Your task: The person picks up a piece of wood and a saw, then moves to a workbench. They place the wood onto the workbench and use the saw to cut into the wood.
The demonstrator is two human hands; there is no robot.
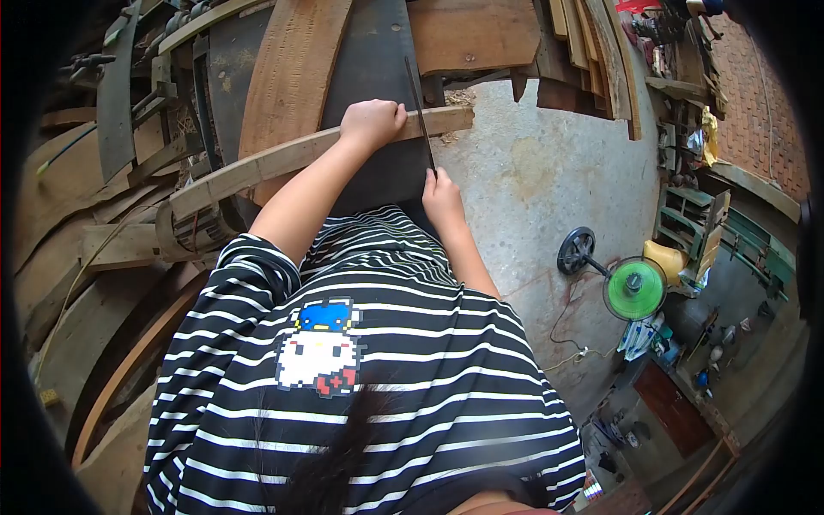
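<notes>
My left hand (373,123) is closed over a long, narrow strip of wood (279,160) that lies slantwise across the bench. Its fingers curl round the strip close to its right end. In my right hand (443,199) is the near end of a handsaw (416,92), whose thin dark blade points away from me. The blade crosses the strip just right of my left fist, and the strip's short end sticks out past it. My right fingers wrap the handle and hide most of it.
A dark bench top (365,81) and wide brown boards (287,81) lie under and beyond the strip. More planks (592,51) are stacked at the far right. On the concrete floor (515,163) to the right stands a green fan (633,289) with a trailing cord.
</notes>
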